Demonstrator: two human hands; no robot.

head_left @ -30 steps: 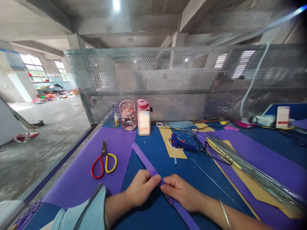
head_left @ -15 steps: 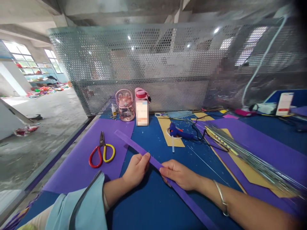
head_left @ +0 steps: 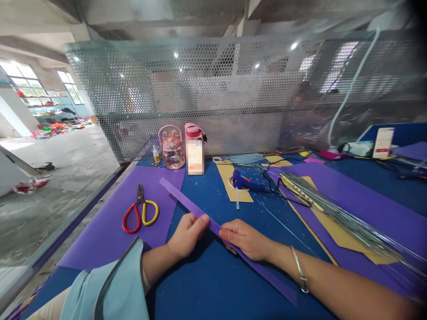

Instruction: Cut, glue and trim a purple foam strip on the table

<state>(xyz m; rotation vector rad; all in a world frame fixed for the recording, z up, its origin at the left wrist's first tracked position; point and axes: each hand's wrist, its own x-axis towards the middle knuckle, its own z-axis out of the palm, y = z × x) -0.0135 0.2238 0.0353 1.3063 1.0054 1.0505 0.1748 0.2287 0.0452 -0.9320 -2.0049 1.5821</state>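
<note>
A long, narrow purple strip (head_left: pixel 187 201), perhaps paper or foam, runs slantwise above the blue tabletop (head_left: pixel 200 293). My left hand (head_left: pixel 187 233) pinches it near its middle, thumb on top. Close beside it, my right hand (head_left: pixel 245 239) grips the strip with thumb and fingers; its lower end passes beneath that hand toward the front. Left of my hands, scissors (head_left: pixel 140 209) with one red and one yellow handle lie on a purple sheet (head_left: pixel 96 231), blades pointing away from me.
A blue glue gun (head_left: pixel 247 182) rests beyond my right hand. Thin metallic rods (head_left: pixel 347 218) lie on yellow and purple sheets at right. Two pink bottles (head_left: pixel 173 153), a phone (head_left: pixel 195 158) and a small glue bottle (head_left: pixel 156 154) stand before a perforated metal screen (head_left: pixel 200 98).
The strip's near end has come up into view and turned slightly edge-on. Both hands keep their hold on it. The whole view has shifted a little.
</note>
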